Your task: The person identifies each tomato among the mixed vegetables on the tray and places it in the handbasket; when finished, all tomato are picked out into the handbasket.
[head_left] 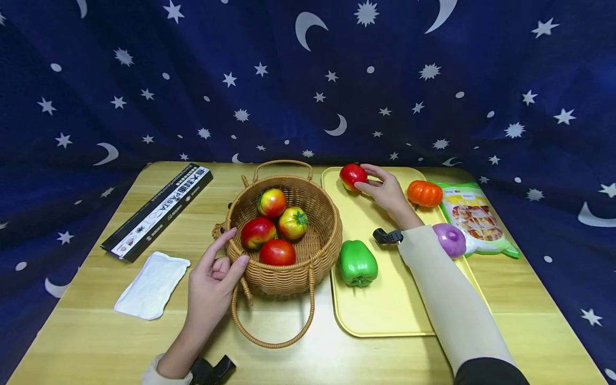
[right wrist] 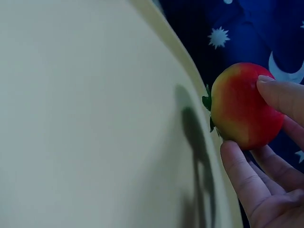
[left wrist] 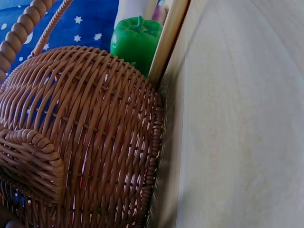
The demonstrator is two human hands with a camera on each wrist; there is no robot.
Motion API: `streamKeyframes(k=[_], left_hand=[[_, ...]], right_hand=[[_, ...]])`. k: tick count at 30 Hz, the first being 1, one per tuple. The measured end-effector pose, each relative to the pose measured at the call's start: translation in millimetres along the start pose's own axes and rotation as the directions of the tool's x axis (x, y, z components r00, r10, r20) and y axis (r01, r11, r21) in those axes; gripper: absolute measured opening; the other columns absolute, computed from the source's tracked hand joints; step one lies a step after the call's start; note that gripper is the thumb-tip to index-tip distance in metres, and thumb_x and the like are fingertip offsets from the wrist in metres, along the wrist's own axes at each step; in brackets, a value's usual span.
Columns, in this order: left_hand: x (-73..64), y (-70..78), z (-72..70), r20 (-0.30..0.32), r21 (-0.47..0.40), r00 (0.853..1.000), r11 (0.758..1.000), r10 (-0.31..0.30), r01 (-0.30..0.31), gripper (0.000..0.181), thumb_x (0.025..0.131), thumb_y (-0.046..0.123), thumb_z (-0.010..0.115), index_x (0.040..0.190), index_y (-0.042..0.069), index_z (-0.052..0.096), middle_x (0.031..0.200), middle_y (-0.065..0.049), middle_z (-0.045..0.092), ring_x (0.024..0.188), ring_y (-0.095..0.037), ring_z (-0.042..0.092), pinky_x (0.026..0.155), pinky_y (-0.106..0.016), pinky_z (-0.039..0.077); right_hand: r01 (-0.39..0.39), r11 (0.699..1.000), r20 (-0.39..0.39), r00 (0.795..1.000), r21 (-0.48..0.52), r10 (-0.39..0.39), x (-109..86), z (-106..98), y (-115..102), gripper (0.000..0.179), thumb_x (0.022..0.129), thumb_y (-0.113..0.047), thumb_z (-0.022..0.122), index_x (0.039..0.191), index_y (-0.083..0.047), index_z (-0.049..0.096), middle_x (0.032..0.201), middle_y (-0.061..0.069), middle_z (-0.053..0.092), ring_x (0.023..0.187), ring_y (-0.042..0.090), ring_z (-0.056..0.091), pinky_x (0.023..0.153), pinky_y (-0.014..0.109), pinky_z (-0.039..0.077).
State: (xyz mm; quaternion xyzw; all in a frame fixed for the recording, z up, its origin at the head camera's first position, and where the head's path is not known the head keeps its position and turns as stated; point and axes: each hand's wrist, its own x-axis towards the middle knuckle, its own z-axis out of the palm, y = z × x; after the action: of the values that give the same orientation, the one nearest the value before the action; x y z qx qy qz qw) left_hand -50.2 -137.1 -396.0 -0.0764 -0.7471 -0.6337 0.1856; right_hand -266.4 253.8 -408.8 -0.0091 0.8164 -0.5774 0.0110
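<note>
In the head view, my right hand (head_left: 385, 192) pinches a red and yellow tomato (head_left: 353, 177) over the far end of the yellow tray (head_left: 385, 315). The right wrist view shows thumb and fingers around the tomato (right wrist: 244, 105), its green leaves facing the tray. My left hand (head_left: 214, 280) is at the near left rim of a wicker basket (head_left: 284, 280), thumb and index finger spread with their tips right at the rim. Inside the basket lie several pieces of red and yellow fruit, among them a yellowish tomato (head_left: 293, 223) and a red one (head_left: 277, 252).
On the tray are a green bell pepper (head_left: 358, 263), an orange pumpkin (head_left: 425, 193) and a purple onion (head_left: 449, 240). A food bag (head_left: 476, 216) overlaps its right edge. At left lie a black pasta box (head_left: 159, 211) and a white cloth (head_left: 153, 286). One basket handle (head_left: 274, 345) hangs toward the front.
</note>
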Motion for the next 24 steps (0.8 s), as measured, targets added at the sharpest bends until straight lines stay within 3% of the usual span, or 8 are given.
streamKeyframes(k=[6, 24], left_hand=[[-0.2, -0.5, 0.0, -0.001, -0.003, 1.000, 1.000, -0.008, 0.008, 0.054, 0.091, -0.001, 0.075, 0.142, 0.013, 0.061, 0.059, -0.001, 0.023, 0.052, -0.014, 0.022, 0.043, -0.027, 0.019], [-0.9, -0.6, 0.5, -0.005, 0.007, 1.000, 1.000, -0.030, 0.030, 0.053, 0.092, 0.002, 0.076, 0.142, 0.013, 0.061, 0.058, -0.002, 0.024, 0.051, -0.015, 0.022, 0.043, -0.027, 0.019]], right_hand=[[0.026, 0.999, 0.014, 1.000, 0.037, -0.026, -7.4, -1, -12, 0.059, 0.093, -0.018, 0.078, 0.147, -0.019, 0.056, 0.147, 0.011, 0.052, 0.127, 0.033, 0.057, 0.088, 0.021, 0.053], [0.195, 0.979, 0.107, 0.974, 0.067, -0.201, -33.3, -12, -57, 0.056, 0.090, -0.013, 0.081, 0.142, -0.016, 0.062, 0.139, 0.008, 0.058, 0.118, 0.025, 0.062, 0.090, 0.025, 0.054]])
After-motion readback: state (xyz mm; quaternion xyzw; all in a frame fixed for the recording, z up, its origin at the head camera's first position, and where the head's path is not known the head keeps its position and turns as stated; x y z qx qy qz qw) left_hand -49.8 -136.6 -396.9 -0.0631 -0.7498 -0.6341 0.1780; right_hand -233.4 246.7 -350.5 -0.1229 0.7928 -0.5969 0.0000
